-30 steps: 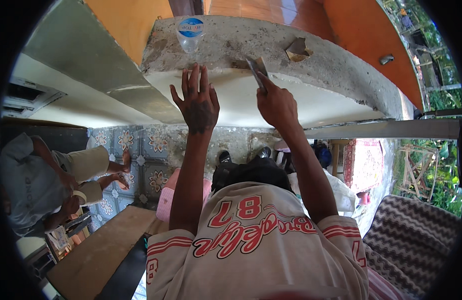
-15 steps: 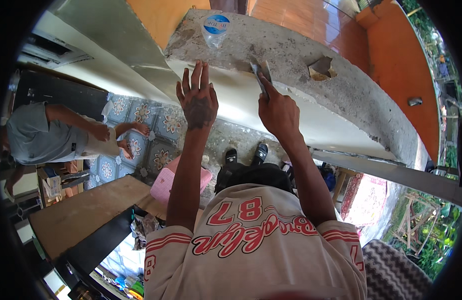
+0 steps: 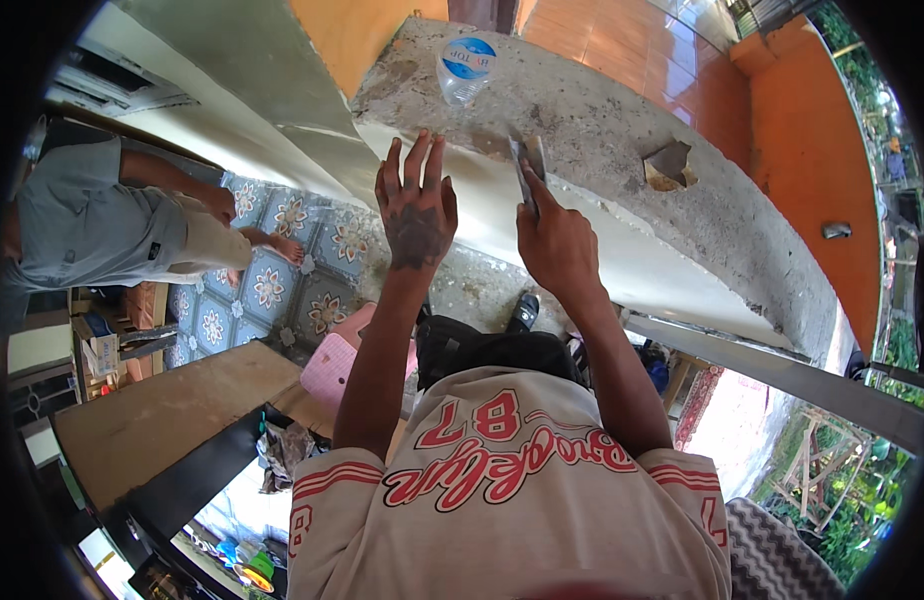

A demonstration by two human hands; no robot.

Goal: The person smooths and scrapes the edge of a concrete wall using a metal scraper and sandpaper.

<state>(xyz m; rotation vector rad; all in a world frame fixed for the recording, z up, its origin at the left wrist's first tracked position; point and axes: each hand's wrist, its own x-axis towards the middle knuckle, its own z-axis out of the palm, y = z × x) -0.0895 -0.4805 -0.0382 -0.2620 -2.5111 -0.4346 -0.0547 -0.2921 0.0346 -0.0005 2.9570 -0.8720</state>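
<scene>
My right hand (image 3: 560, 240) grips a putty knife (image 3: 530, 170), its index finger stretched along the metal blade. The blade's end rests at the near edge of a rough grey concrete ledge (image 3: 582, 120) topping a pale wall. To the left, my left hand (image 3: 417, 215) has its fingers stretched out and holds nothing. Its fingertips reach the ledge's edge; whether they touch it I cannot tell. Just beyond the fingertips, a clear plastic cup (image 3: 468, 70) with a blue label is on the ledge.
A jagged broken piece (image 3: 670, 166) is on the ledge to the right. At far left another person (image 3: 92, 215) is near the blue flower-patterned tiles (image 3: 272, 285). A pink plastic item (image 3: 332, 370) is by my left forearm. Orange tiles (image 3: 607, 55) lie beyond the ledge.
The view has shifted, so the ledge and cup appear farther right. Relative to the ledge, the putty knife has moved left, closer to the cup. My left hand stays spread.
</scene>
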